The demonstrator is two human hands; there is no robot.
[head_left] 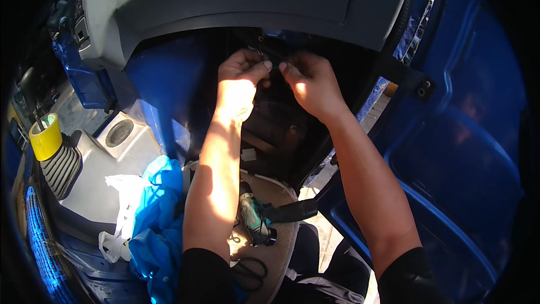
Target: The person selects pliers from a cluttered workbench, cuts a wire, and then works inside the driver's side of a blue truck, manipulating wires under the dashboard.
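Both my hands are raised close together beneath the grey dashboard (236,0) of a blue vehicle cab. My left hand (237,81) is closed, thumb and forefinger pinching one side of a thin greenish wire (275,67). From the other side my right hand (311,81) pinches the same wire, its thumb tip almost meeting the left one. Only a short piece of the wire shows; the rest is hidden by the fingers and deep shadow. Dark cables (270,50) hang just behind the fingertips.
Under my forearms a green and black cordless drill (257,217) lies on a beige floor panel, with black-handled scissors or a looped cord (250,273) nearer me. A yellow tape roll (46,138) rings the gear lever at left. Blue cloth (160,191) lies centre-left; the blue door (455,135) stands right.
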